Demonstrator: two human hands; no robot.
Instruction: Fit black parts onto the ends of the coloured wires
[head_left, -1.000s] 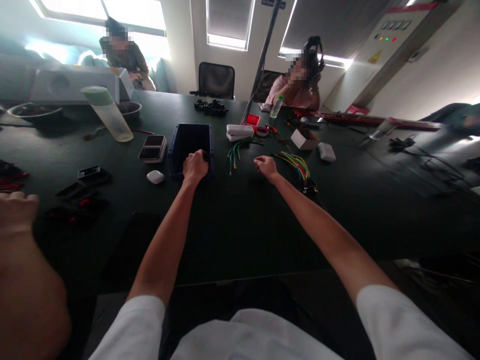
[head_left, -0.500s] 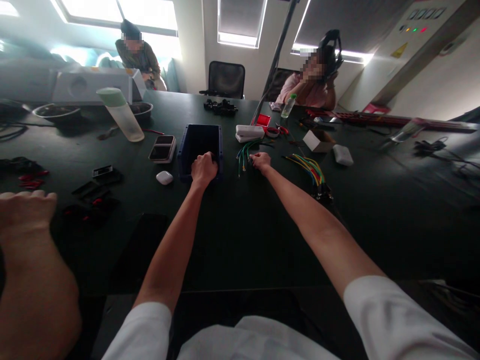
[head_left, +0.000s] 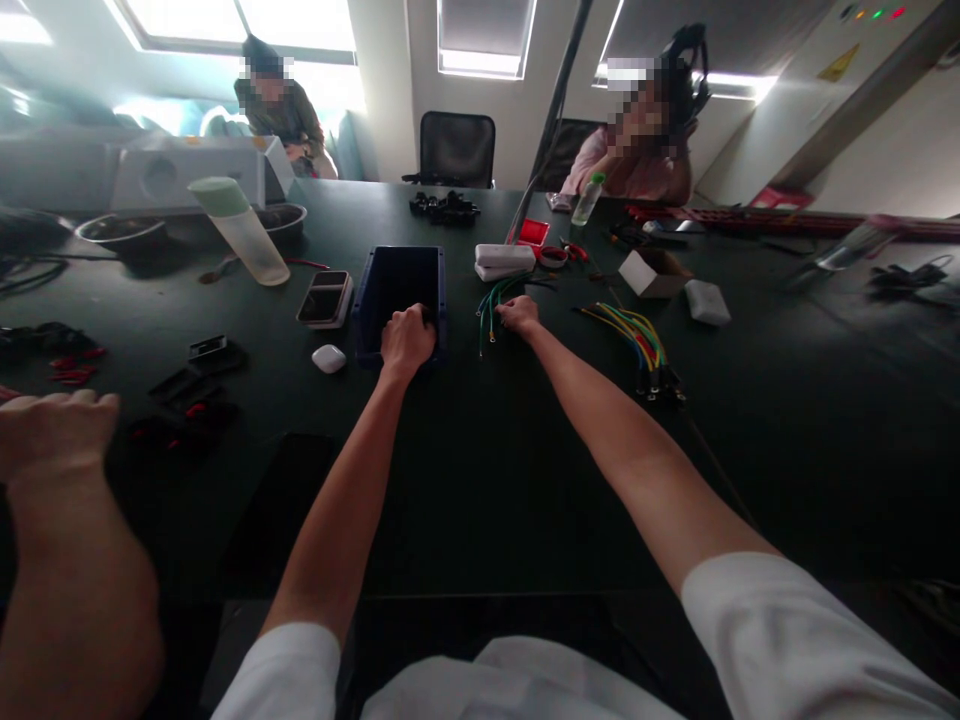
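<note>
My left hand (head_left: 406,338) is closed over the near rim of a dark blue plastic bin (head_left: 400,285) in the middle of the dark table (head_left: 495,460). Stretched out to the right of the bin, my right hand (head_left: 519,314) rests with curled fingers on a small bunch of green wires (head_left: 491,297). Whether those fingers grip the wires is hard to make out. A second bundle of yellow, green and red wires (head_left: 636,338) lies further right, apart from both hands.
Another person's arm and hand (head_left: 56,430) fill the near left. A translucent bottle (head_left: 238,230), a phone box (head_left: 325,298), a white earbud case (head_left: 328,358), black and red parts (head_left: 187,385) lie left. White boxes (head_left: 504,261) and a carton (head_left: 655,272) lie beyond. Two people sit at the far side.
My right hand moved left from the bare table onto the green wires. My left hand stayed on the bin's rim. The camera tilted slightly.
</note>
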